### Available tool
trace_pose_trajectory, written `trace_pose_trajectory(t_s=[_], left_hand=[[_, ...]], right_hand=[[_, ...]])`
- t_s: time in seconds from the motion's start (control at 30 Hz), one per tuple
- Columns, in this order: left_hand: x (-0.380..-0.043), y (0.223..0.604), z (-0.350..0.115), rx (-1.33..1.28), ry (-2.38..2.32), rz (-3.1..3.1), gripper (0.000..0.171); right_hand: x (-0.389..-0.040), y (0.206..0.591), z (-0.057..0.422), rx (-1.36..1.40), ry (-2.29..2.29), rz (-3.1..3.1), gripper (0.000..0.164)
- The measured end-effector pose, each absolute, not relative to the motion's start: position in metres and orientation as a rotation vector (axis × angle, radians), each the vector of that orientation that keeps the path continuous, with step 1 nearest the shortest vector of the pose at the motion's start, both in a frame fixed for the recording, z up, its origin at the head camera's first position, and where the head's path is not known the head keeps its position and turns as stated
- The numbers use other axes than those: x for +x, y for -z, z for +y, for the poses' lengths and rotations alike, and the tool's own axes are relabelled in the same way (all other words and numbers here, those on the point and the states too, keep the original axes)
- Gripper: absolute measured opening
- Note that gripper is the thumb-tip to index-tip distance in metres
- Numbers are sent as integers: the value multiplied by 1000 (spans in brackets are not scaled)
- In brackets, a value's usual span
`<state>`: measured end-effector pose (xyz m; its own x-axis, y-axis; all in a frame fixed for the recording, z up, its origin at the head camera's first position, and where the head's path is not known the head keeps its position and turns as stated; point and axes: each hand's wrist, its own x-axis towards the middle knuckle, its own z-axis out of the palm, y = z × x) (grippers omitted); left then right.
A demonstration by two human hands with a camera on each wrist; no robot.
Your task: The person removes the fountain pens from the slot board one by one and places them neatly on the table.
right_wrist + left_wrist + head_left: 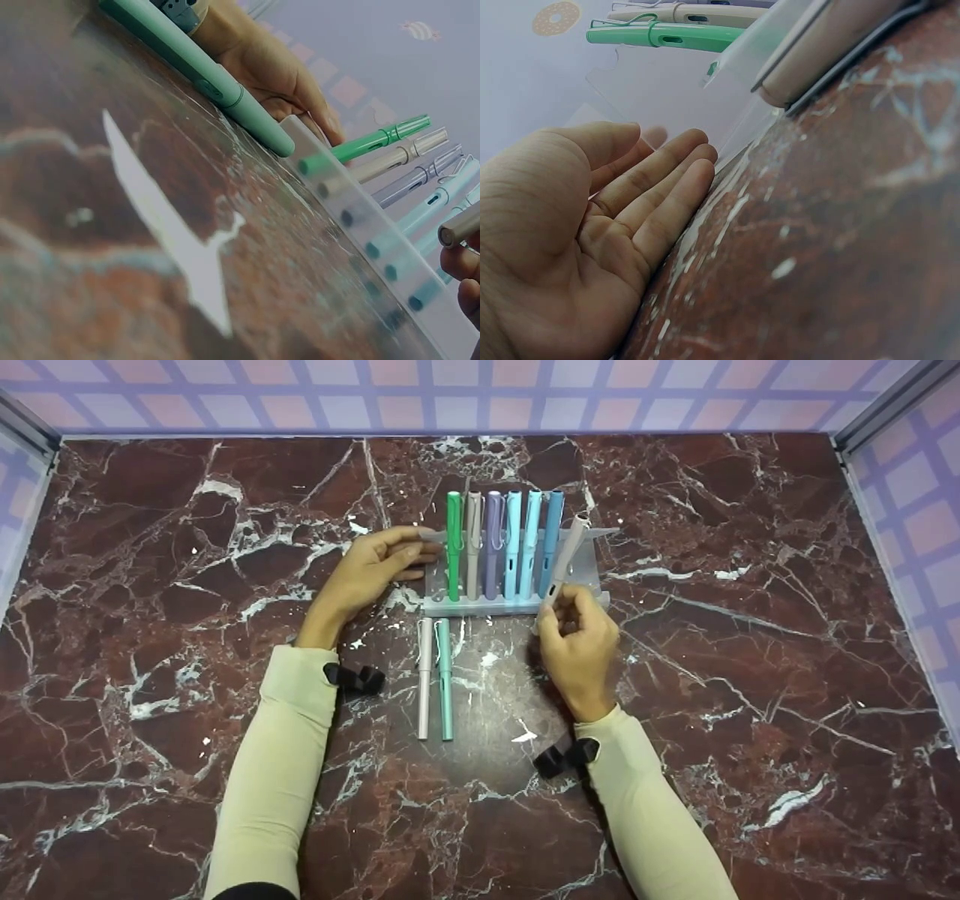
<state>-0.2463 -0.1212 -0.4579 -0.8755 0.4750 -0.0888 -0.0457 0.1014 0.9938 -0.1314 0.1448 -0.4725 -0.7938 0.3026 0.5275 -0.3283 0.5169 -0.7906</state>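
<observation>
My right hand pinches a greyish-beige pen near its lower end. That pen leans to the right at the right end of a clear pen stand; whether it touches the stand I cannot tell. Upright in the stand are a green pen, a taupe pen, a purple pen, two light blue pens and a darker blue pen. At the stand's left end is my left hand, fingers loosely extended, holding nothing. Its fingertips lie against or close beside the clear plastic.
In front of the stand, a pale pinkish pen and a teal pen lie side by side on the dark red marbled table. Checked panels border the table at the back and sides.
</observation>
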Motion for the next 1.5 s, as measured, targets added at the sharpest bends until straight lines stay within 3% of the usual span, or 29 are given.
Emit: trace_pose_trajectory(t_s=[1.5], left_hand=[[-247,459,-122,459,-1833,2003,33]], right_hand=[[-126,475,131,126,-1319,-2090,5]])
